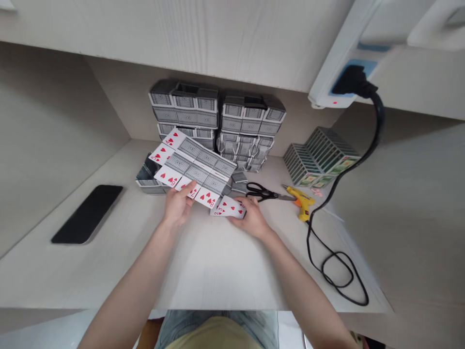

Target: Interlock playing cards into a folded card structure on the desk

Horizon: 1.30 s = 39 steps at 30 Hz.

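Observation:
My left hand [178, 203] grips the lower edge of a flat panel of joined playing cards [199, 167], thumb on top. The panel shows grey patterned backs, with red heart faces along its left and lower edges. Close to its lower right corner, my right hand [250, 216] is closed around the right end of a few heart cards [229, 207], the faces turned up. Behind the panel stand two stacks of boxes built from cards, a left stack [185, 114] and a right stack [250, 121]. The panel partly hides an open card box [150, 184].
Black scissors [262, 192] and a yellow glue gun [303, 202] lie right of my right hand. A black cable [336, 186] runs down from a power strip [327, 82]. Small green-edged blocks [316, 157] stand at the back right. A phone [88, 213] lies left.

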Tool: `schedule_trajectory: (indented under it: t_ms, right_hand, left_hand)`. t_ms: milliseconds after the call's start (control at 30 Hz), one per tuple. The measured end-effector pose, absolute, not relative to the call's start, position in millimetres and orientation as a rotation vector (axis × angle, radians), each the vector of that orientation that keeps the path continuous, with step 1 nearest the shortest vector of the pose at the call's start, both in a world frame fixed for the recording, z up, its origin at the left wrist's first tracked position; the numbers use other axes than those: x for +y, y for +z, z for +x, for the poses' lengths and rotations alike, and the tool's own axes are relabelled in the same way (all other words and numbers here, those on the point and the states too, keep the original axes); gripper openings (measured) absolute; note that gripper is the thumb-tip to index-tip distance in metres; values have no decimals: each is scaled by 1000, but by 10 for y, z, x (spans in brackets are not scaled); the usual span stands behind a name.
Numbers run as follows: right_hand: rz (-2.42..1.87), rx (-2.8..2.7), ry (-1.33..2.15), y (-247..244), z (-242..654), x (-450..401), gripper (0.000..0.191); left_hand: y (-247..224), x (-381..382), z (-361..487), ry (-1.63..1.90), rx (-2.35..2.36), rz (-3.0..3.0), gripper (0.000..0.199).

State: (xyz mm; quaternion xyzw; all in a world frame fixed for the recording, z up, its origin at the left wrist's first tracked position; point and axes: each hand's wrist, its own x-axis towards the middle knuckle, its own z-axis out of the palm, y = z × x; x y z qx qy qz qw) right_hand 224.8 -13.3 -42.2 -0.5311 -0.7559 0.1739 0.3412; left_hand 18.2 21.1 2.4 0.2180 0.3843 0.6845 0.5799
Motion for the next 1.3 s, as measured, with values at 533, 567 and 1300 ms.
schedule_trajectory:
  t_ms: [533,567,1300]
  right_hand:
    - [-1398,-1820,529,-477,2313,-78,57]
    - [-1383,-1891,516,-451,2298,-92,57]
    - [-1400,-1560,745,-388,2310,-85,46]
  left_hand:
    - [43,213,179,1607,921,497,29]
    - [47,210,181,1605,916,498,29]
    - [25,233,129,1622,881,528,30]
